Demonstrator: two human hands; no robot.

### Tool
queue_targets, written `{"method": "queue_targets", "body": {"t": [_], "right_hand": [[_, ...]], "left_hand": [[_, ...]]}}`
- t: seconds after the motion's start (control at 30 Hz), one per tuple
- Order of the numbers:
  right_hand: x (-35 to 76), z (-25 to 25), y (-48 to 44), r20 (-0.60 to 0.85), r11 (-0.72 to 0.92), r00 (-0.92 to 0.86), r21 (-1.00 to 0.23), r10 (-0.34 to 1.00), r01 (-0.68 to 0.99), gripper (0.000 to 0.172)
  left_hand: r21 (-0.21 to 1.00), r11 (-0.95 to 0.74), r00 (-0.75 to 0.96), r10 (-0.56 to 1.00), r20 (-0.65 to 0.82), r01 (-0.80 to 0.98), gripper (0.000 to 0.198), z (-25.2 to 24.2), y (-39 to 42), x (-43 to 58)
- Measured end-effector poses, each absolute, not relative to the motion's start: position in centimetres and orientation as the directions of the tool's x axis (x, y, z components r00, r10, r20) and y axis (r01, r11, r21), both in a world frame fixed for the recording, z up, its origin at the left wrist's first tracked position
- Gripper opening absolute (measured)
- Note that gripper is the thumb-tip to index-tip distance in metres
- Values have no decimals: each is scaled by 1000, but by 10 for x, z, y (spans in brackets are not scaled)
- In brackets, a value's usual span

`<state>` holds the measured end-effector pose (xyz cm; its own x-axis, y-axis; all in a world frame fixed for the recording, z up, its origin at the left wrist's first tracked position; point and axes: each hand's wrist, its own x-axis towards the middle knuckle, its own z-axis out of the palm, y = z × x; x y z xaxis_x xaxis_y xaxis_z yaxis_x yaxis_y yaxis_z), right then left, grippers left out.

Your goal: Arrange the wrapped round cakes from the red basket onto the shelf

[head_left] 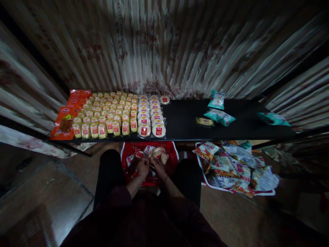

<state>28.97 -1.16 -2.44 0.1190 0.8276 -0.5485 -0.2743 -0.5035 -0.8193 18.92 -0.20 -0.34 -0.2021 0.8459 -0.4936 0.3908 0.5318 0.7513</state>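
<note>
My left hand (142, 167) and my right hand (157, 166) are close together over a red plastic basket (123, 151) between my knees. Both have their fingers bent and pinched, and what lies between them is too dark and small to make out. Just beyond my right fingers is a round, pale wrapped cake (162, 158), its contact with them unclear. More round packets with red labels (140, 154) lie in the basket, partly behind my hands. On the black shelf above, two columns of similar round wrapped cakes (158, 129) are lined up, with one single cake (165, 100) at the back.
Left of the columns stand many rows of small yellow wrapped cakes (102, 130), then overlapping orange bags (63, 123). Teal bags (220, 116) and one yellow packet (204, 121) lie on the black shelf (182, 120). At right, another basket (268, 193) overflows with snack bags.
</note>
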Motion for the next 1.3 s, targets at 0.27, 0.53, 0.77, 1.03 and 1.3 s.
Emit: {"method": "queue_targets", "body": {"t": [0.27,0.53,0.77,1.03,1.3], "right_hand": [[292,4,-17,-566,-458,166,-780,808,-427,53],[310,10,-16,-492,-430,269,-865,828,-258,37],[315,20,-13,-601,-430,201,-731,774,-530,37],[300,33,-19,-535,-340,180,-725,825,-599,45],[302,39,-19,-561,-343,204,-712,802,-613,42]], "left_hand": [[806,109,85,977,-194,582,33,26,-28,204],[840,153,-9,985,-174,521,37,47,-14,195],[878,430,-180,900,-397,212,28,46,10,191],[856,516,-44,855,-516,-9,15,36,-4,202],[888,460,-20,887,-461,-23,19,38,5,196]]}}
